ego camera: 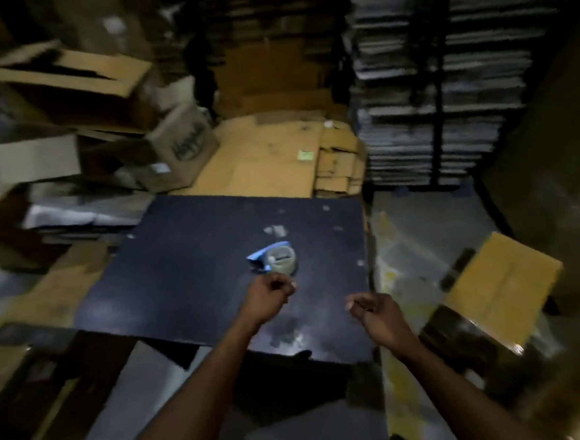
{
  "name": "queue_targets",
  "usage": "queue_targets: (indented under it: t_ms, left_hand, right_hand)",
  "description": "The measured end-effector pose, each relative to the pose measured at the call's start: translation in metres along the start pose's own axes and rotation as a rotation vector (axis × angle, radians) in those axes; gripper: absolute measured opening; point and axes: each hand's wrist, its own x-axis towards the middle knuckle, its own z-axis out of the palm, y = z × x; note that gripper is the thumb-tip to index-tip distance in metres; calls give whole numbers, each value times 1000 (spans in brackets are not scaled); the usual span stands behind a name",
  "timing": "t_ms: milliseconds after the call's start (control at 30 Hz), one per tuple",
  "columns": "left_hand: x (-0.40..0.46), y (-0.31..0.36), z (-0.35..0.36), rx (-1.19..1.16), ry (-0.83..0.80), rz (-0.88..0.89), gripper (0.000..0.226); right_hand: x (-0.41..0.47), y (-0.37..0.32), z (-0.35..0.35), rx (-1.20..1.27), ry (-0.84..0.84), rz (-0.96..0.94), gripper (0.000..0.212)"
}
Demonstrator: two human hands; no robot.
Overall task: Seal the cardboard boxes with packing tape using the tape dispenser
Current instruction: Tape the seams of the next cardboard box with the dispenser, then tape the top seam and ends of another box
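A blue tape dispenser (275, 257) with a roll of clear tape lies on a dark blue table (189, 278), near its middle. My left hand (270, 295) hovers just in front of the dispenser with its fingers curled, holding nothing. My right hand (373, 308) is over the table's right front part, fingers also curled and empty. A closed cardboard box (502, 284) sits on the floor to the right of the table. Open boxes (66, 84) are piled at the back left.
Flattened cardboard sheets (277, 159) lie on the floor behind the table. Tall stacks of flat board (444, 88) rise at the back right. A printed box (187, 141) leans at the left pile. Grey floor (420, 231) shows right of the table.
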Motion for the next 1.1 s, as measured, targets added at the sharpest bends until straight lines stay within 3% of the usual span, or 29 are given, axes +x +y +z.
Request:
queue_targets:
  t_ms: [133,300,633,800,1100]
  left_hand:
    - [31,4,-98,11,131,45,11]
    - [87,8,-171,-64,236,87,14]
    - [205,28,-336,-135,367,-4,13]
    - [289,40,-443,-350,385,19,16]
    - [510,22,-703,-623,512,30,24]
  right_hand:
    - [68,-69,47,19,-77,-158,9]
    - [148,-160,87,83,-101,-253,5]
    - [315,-348,185,114,-202,-400,10]
    - [395,-435,241,-11,-159,-459,13]
    - [567,-599,399,-282,-16,-467,31]
